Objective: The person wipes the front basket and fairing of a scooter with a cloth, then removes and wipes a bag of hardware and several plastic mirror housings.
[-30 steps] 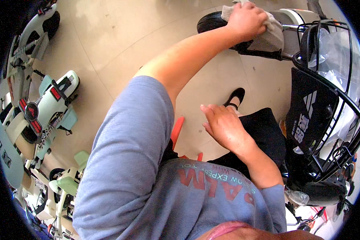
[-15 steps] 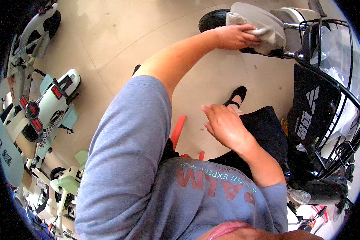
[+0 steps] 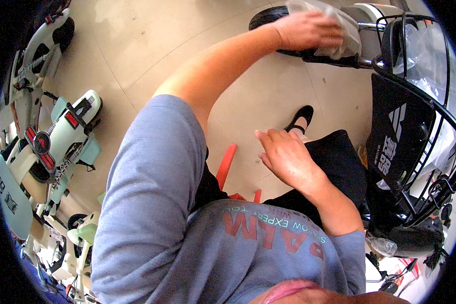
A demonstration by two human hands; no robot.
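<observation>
My left hand (image 3: pixel 311 31) reaches far out to the front wheel end of an electric scooter at the upper right. It presses a pale grey cloth (image 3: pixel 348 31) on the light front mudguard (image 3: pixel 366 11), above the black tyre (image 3: pixel 268 17). Its fingers are blurred, and the hand covers part of the cloth. My right hand (image 3: pixel 287 158) hovers above my bent leg, close to my black shoe (image 3: pixel 303 115). It holds nothing; its fingers are loosely bent, with the thumb apart.
On the right stands the scooter's black wire basket (image 3: pixel 424 169) with a black printed panel (image 3: pixel 392 134) and clear plastic wrap (image 3: pixel 421 55). A red stool leg (image 3: pixel 227 164) shows beneath me. Pale green and white scooters (image 3: pixel 68 129) line the left on a tiled floor (image 3: pixel 152 45).
My left hand has moved slightly up and to the right across the mudguard with the cloth. My right hand has stayed in about the same place.
</observation>
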